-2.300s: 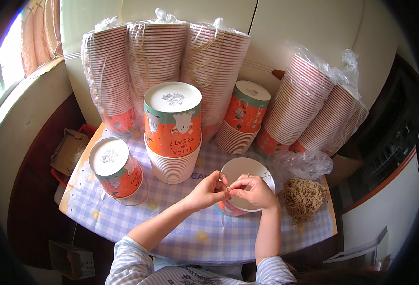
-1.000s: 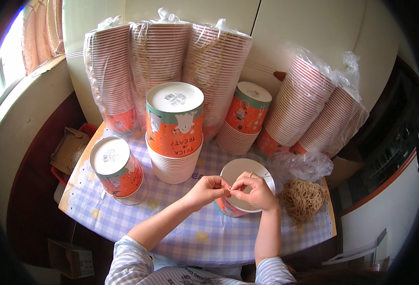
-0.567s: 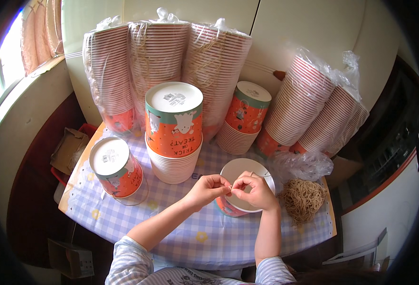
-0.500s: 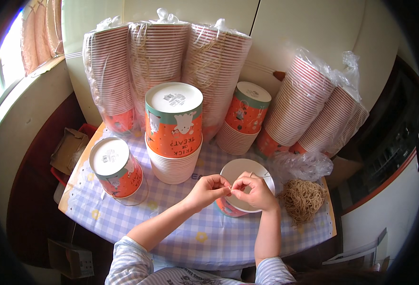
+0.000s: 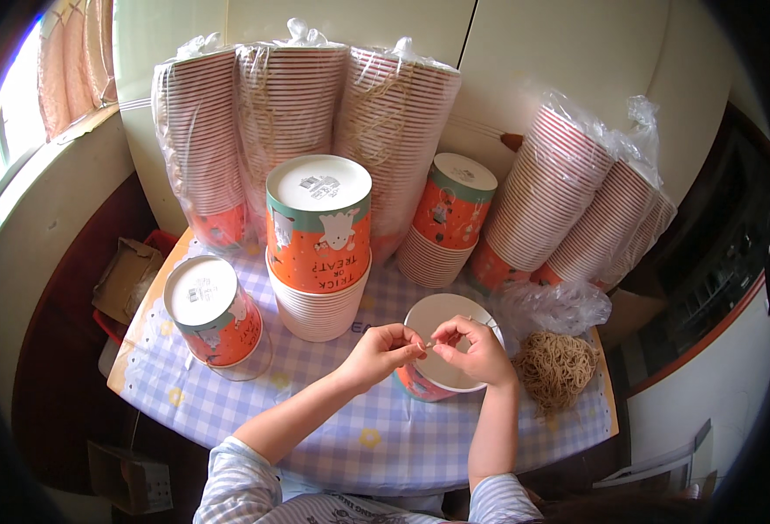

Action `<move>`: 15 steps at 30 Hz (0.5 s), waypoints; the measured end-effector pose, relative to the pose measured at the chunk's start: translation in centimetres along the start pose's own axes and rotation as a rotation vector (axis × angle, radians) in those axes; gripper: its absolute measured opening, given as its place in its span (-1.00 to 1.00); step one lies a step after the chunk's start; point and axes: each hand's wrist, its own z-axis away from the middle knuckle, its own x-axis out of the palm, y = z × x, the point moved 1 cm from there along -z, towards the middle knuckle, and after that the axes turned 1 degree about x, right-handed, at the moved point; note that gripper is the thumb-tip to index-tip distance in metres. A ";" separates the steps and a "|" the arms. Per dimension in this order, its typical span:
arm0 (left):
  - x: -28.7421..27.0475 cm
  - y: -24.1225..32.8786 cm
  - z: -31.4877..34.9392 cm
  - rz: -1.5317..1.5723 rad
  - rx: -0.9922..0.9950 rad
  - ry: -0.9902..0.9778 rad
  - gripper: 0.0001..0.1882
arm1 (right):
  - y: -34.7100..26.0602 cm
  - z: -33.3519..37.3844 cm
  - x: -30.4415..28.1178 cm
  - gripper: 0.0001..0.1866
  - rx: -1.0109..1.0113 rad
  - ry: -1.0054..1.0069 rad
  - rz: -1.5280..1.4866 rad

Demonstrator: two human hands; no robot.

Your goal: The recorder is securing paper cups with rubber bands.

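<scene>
A white-lined paper bucket (image 5: 420,313) with an orange and green outside stands upright, its mouth facing me. Over its near rim, my left hand (image 5: 383,354) pinches a small, pale end of cord (image 5: 429,344) between thumb and forefinger. Close beside it, my right hand (image 5: 474,351) has its thumb and forefinger at the same bit of cord. Most of the cord's length is hard to make out against the white inside. Just right of the bucket lies a tangled pile of beige cord (image 5: 558,371).
An upside-down bucket (image 5: 219,319) with a cord loop stands at left. Behind are a nested stack (image 5: 319,253), a shorter stack (image 5: 446,218) and several tall stacks in clear plastic (image 5: 542,192). A crumpled plastic bag (image 5: 551,304) lies by the cord pile on the checked tablecloth (image 5: 333,445).
My right thumb and forefinger have shifted slightly away from my left fingertips, showing more of the cord end between them. The left hand stays almost in place.
</scene>
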 end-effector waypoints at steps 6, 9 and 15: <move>-0.1 0.1 0.1 0.080 -0.010 -0.042 -0.88 | -0.2 -0.3 0.3 -0.86 -0.036 -0.042 -0.014; -0.3 -0.1 0.0 0.077 -0.011 -0.052 -0.89 | -0.1 -0.4 0.3 -0.88 -0.038 -0.064 -0.029; -0.3 -0.2 -0.1 0.083 -0.004 -0.043 -0.89 | 0.1 -0.3 0.4 -0.92 -0.015 -0.045 0.013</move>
